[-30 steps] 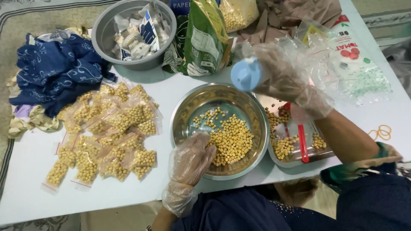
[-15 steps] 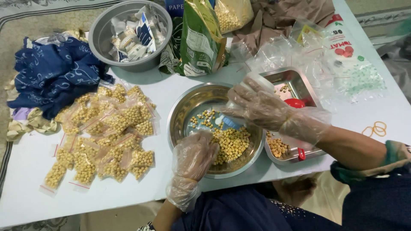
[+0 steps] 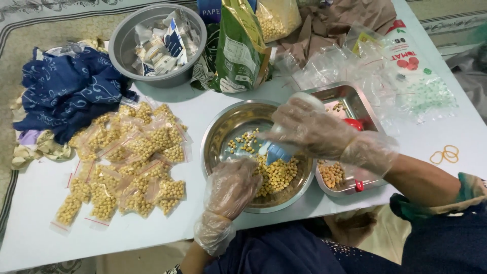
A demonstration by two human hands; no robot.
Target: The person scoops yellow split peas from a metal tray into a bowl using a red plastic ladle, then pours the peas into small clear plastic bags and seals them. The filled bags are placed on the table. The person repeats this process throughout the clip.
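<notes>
Bare counter (image 3: 40, 233) lies open along the near left edge. Filled packets (image 3: 127, 162) crowd the steel bowl's (image 3: 223, 127) left, a steel tray (image 3: 355, 99) touches its right, and upright bags (image 3: 238, 45) wall off the far side.

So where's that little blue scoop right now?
In the head view, the blue scoop is in the right hand, dipped into the round steel bowl beside the left hand.
</notes>
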